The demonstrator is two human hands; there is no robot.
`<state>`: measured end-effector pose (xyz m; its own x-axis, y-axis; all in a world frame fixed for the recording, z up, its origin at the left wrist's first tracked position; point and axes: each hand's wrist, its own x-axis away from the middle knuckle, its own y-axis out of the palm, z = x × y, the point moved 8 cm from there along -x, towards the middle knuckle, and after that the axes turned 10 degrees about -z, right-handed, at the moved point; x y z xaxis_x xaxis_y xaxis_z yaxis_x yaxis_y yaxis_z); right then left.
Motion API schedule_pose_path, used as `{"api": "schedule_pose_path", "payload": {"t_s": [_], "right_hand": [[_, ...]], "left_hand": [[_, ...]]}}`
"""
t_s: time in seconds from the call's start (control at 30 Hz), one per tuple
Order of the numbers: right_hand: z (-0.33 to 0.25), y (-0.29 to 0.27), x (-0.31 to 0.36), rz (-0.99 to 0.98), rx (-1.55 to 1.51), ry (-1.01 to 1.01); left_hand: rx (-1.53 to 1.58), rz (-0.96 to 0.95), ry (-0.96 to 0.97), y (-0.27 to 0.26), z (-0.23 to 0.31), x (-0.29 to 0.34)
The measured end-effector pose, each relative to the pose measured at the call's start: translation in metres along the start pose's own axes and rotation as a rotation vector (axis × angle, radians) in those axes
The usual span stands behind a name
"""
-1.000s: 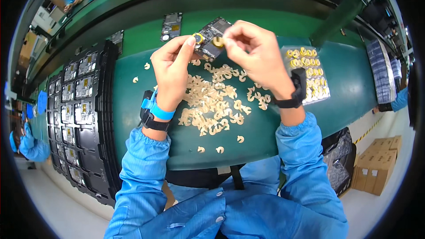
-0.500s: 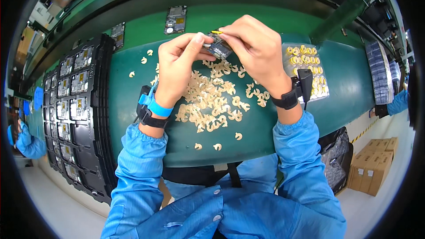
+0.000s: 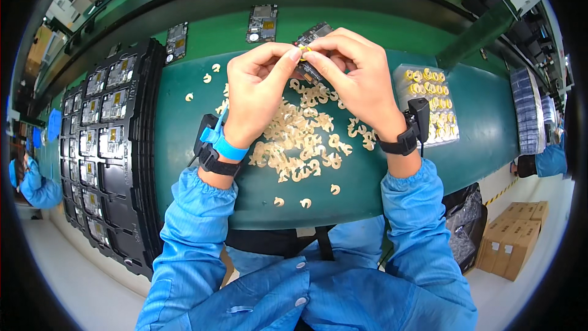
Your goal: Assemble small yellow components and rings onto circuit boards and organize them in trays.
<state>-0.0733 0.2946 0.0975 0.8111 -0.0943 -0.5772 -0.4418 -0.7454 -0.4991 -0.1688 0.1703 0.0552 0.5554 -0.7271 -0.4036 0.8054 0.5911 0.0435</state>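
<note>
In front of me, the fingertips of both hands meet at a small yellow piece (image 3: 305,54). My left hand (image 3: 260,83) is closed in a pinch at its left side, and my right hand (image 3: 355,76) pinches it from the right. Behind the fingers shows a dark circuit board (image 3: 316,32), partly covered by them. Whether it rests on the green surface or is also held by hidden fingers, I cannot tell. Beneath my hands lies a heap of small cream-coloured C-shaped pieces (image 3: 297,138) on the green mat (image 3: 245,208).
Stacked black trays (image 3: 138,165) with circuit boards stand at left. Two other boards, one upper left (image 3: 176,41) and one upper middle (image 3: 262,23), lie beyond the mat. A clear sheet of yellow-and-white rings (image 3: 429,104) is right. Cardboard boxes (image 3: 511,239) stand lower right. Other people work nearby.
My left fingers have gone from gripping the circuit board to the yellow piece beside my right fingertips. The board now shows farther back, behind the hands. The whole view has shifted slightly.
</note>
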Motion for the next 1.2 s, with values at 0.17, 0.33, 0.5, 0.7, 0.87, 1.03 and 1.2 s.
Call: {"api": "schedule_pose_path", "payload": {"t_s": [0.17,0.33,0.5,0.7,0.87,1.03,1.2], "right_hand": [[0.027,0.0,0.004,0.044,-0.378,0.213],[0.018,0.004,0.006,-0.078,-0.383,0.291],[0.02,0.012,0.005,-0.084,-0.058,0.218],[0.015,0.009,0.004,-0.089,0.034,0.199],[0.009,0.007,0.004,-0.07,0.07,0.159],[-0.008,0.003,0.002,-0.033,0.108,0.215],[-0.006,0.003,0.0,-0.026,0.075,0.136]], "left_hand": [[-0.026,0.034,0.029,0.002,-0.001,0.0],[0.101,0.026,-0.142,-0.002,-0.022,0.0],[0.292,-0.031,-0.222,0.007,-0.033,0.002],[0.284,-0.034,-0.205,0.008,-0.033,0.0],[0.288,-0.045,-0.163,0.004,-0.034,0.001],[0.302,-0.042,-0.149,0.007,-0.033,0.0],[0.308,-0.063,-0.128,0.003,-0.033,0.0]]}}
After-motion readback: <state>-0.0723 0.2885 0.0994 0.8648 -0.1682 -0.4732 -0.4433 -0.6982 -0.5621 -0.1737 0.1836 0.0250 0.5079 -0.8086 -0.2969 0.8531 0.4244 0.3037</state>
